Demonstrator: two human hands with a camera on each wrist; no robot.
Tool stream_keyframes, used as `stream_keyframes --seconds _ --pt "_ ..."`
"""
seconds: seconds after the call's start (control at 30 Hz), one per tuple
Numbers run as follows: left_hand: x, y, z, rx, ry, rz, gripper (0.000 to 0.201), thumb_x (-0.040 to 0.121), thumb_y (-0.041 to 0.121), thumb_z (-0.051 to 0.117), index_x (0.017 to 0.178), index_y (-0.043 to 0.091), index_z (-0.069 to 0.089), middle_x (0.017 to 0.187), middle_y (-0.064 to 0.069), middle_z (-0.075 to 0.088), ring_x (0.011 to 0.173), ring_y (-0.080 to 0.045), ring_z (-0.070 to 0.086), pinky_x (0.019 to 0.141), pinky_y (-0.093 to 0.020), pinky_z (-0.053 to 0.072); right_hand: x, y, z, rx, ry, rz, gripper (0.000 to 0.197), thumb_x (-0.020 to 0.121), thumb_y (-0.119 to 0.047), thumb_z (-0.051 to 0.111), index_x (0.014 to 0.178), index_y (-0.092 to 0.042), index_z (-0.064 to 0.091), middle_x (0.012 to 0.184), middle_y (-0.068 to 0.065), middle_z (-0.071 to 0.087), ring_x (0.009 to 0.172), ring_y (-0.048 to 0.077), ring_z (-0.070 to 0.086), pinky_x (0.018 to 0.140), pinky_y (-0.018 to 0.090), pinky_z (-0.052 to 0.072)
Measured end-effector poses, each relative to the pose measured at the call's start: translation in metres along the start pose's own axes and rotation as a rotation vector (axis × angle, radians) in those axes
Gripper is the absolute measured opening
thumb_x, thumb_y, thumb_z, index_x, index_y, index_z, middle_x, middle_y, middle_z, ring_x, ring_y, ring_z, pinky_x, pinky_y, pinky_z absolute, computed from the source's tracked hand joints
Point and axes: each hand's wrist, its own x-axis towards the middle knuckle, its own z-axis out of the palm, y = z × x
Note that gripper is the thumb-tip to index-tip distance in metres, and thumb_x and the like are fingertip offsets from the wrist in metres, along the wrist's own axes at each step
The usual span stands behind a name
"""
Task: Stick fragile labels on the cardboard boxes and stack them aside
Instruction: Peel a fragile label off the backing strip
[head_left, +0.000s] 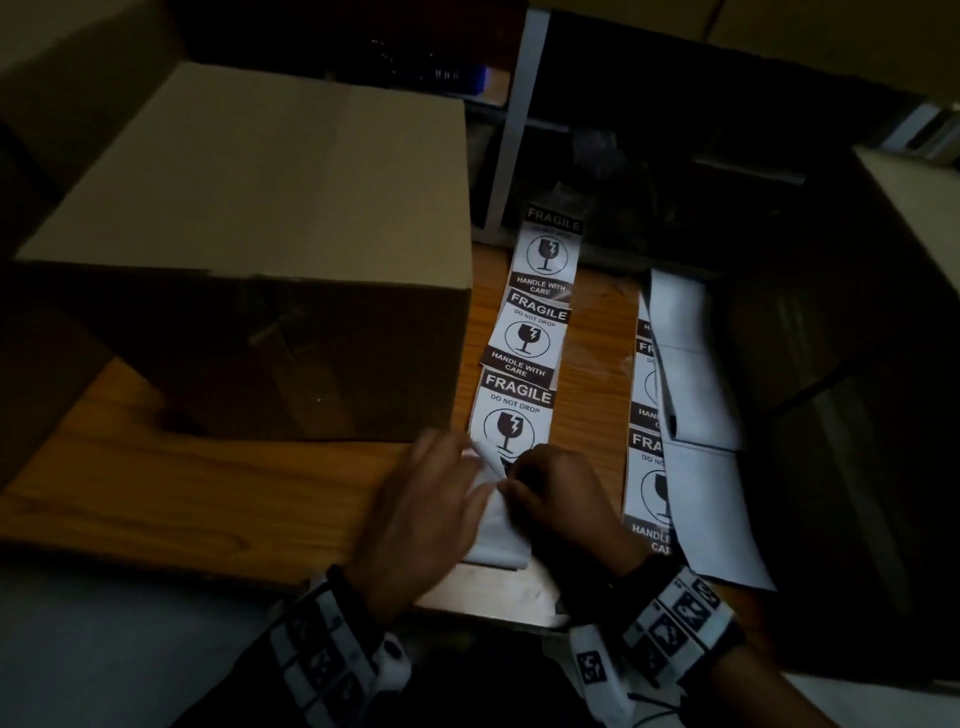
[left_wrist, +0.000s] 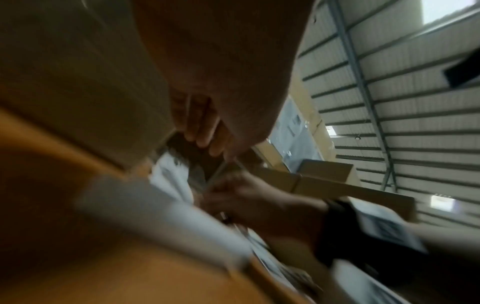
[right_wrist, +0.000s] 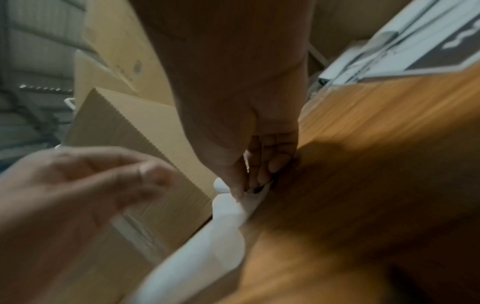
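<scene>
A large plain cardboard box (head_left: 249, 208) stands on the left of the wooden table (head_left: 208, 493). A strip of black-and-white fragile labels (head_left: 535, 332) lies just right of it. Both hands meet at the strip's near end. My right hand (head_left: 511, 475) pinches the lifted edge of the nearest label (right_wrist: 257, 190) between thumb and fingertips. My left hand (head_left: 467, 467) holds the white backing paper (head_left: 493, 525), which curls up between the two hands. The left hand is blurred in the wrist views. No label shows on the box faces in view.
A second label strip (head_left: 644, 467) lies to the right, partly under white backing sheets (head_left: 701, 493). Another cardboard box (head_left: 914, 208) stands at the far right. Dark shelving (head_left: 623, 130) runs behind the table. More boxes (left_wrist: 324, 170) show in the left wrist view.
</scene>
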Motion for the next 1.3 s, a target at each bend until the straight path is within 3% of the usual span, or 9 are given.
stream_keyframes --seconds 0.07,0.23,0.33,0.53,0.77,0.93,1.13,1.23,1.3 --pt "-0.014 0.002 0.017 -0.033 -0.09 0.085 0.023 0.089 0.03 0.055 0.093 0.013 0.07 0.101 -0.003 0.064 0.094 -0.016 0.055 0.081 -0.032 0.05 0.003 0.001 0.0 0.007 -0.017 0.004 0.014 0.087 -0.029 0.071 0.083 -0.016 0.074 0.085 0.001 0.071 0.077 0.016 0.063 0.07 0.03 0.047" --pt "-0.041 -0.001 0.043 0.153 -0.32 0.138 0.044 0.088 0.045 0.042 0.104 0.018 0.073 0.113 -0.003 0.069 0.095 -0.019 0.063 0.077 -0.028 0.054 0.016 0.003 -0.006 0.059 -0.158 0.079 0.015 0.088 -0.028 0.072 0.084 -0.013 0.075 0.081 -0.001 0.072 0.071 0.009 0.064 0.071 0.03 0.052" --pt "-0.043 0.001 0.044 0.208 -0.356 0.123 0.048 0.086 0.046 0.037 0.102 0.022 0.075 0.116 -0.002 0.069 0.096 -0.018 0.065 0.077 -0.028 0.054 0.027 0.005 -0.013 0.055 -0.257 0.084 0.014 0.086 -0.026 0.074 0.083 -0.013 0.075 0.079 -0.002 0.072 0.064 -0.002 0.058 0.064 0.019 0.045" --pt "-0.045 0.0 0.041 0.158 -0.426 0.104 0.046 0.087 0.045 0.038 0.105 0.02 0.072 0.134 -0.004 0.06 0.098 -0.017 0.063 0.076 -0.028 0.053 0.044 0.008 -0.028 0.054 -0.423 0.083 0.013 0.083 -0.023 0.077 0.082 -0.01 0.075 0.07 -0.011 0.066 0.061 -0.006 0.055 0.058 0.007 0.04" --pt "-0.05 -0.004 0.047 0.159 -0.469 0.085 0.045 0.088 0.043 0.039 0.109 0.02 0.072 0.133 -0.003 0.061 0.102 -0.016 0.061 0.077 -0.031 0.053 0.048 0.008 -0.035 0.14 -0.452 0.12 0.013 0.084 -0.017 0.076 0.087 -0.004 0.075 0.081 0.001 0.075 0.064 -0.002 0.063 0.071 0.025 0.054" --pt "-0.049 -0.005 0.046 0.155 -0.468 0.093 0.045 0.087 0.043 0.039 0.11 0.021 0.071 0.131 -0.001 0.062 0.102 -0.015 0.061 0.076 -0.031 0.054 0.051 0.011 -0.036 0.127 -0.473 0.108 0.012 0.083 -0.017 0.078 0.082 -0.007 0.074 0.075 -0.002 0.073 0.069 0.004 0.066 0.074 0.031 0.055" --pt "-0.05 -0.01 0.045 0.133 -0.468 0.114 0.042 0.089 0.043 0.042 0.113 0.022 0.069 0.134 0.001 0.06 0.107 -0.014 0.057 0.079 -0.03 0.053 0.055 0.012 -0.04 0.157 -0.518 0.094 0.013 0.083 -0.014 0.077 0.085 -0.001 0.074 0.081 0.008 0.075 0.067 0.004 0.067 0.064 0.015 0.051" --pt "-0.051 -0.011 0.045 0.152 -0.469 0.121 0.043 0.088 0.044 0.042 0.113 0.023 0.07 0.133 0.002 0.06 0.108 -0.014 0.056 0.08 -0.03 0.052 0.056 0.014 -0.043 0.196 -0.54 0.108 0.013 0.083 -0.014 0.077 0.087 -0.001 0.075 0.08 0.008 0.075 0.071 0.009 0.07 0.073 0.024 0.056" --pt "-0.049 -0.009 0.045 0.168 -0.462 0.125 0.041 0.087 0.044 0.043 0.112 0.024 0.069 0.132 0.003 0.061 0.107 -0.014 0.056 0.08 -0.03 0.053 0.055 0.017 -0.047 0.24 -0.578 0.09 0.015 0.08 -0.017 0.079 0.087 -0.004 0.075 0.084 0.01 0.076 0.079 0.02 0.072 0.082 0.035 0.057"
